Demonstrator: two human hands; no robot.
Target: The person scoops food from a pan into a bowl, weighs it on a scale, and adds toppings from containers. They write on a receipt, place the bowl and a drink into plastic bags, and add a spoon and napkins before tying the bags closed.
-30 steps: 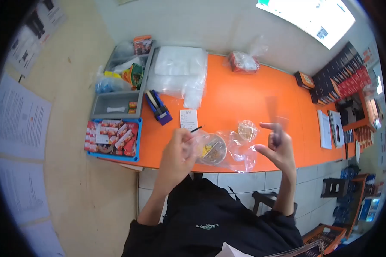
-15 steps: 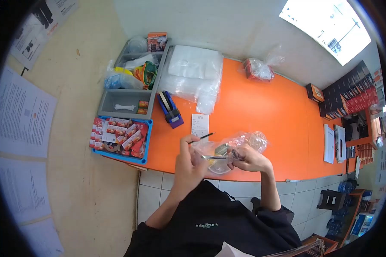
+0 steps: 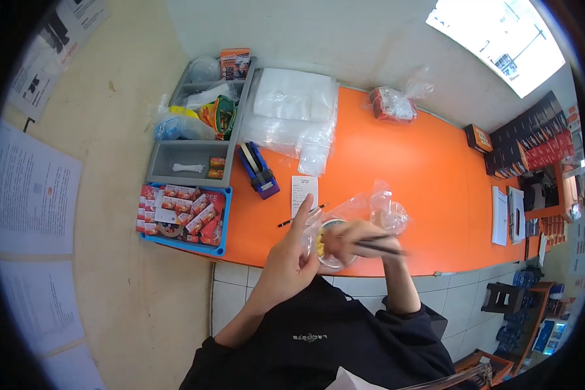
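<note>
Near the front edge of the orange table (image 3: 435,234) lies a clear plastic bag (image 3: 348,209) around a round container (image 3: 335,224) with something yellow in it. At its left side is my left hand (image 3: 289,263), fingers raised and apart, against the plastic. My right hand (image 3: 357,239) is over the container, blurred by motion, with a dark, thin object (image 3: 387,246) in its grip. Just beyond my left hand lie a printed receipt (image 3: 303,190) and a black pen (image 3: 285,224). A clear round plastic piece (image 3: 391,218) rests at the right.
A blue tape dispenser (image 3: 260,172) stands beside stacked plastic bags (image 3: 292,97). At the left are a grey organizer (image 3: 162,162) and a blue tray (image 3: 222,244) of red packets. A wrapped red package (image 3: 393,105) sits at the back, boxes (image 3: 526,140) at the right.
My right hand has moved slightly left over the container, and the dark object now points right. My left hand's fingers have straightened upward. The pen now lies lower beside the receipt.
</note>
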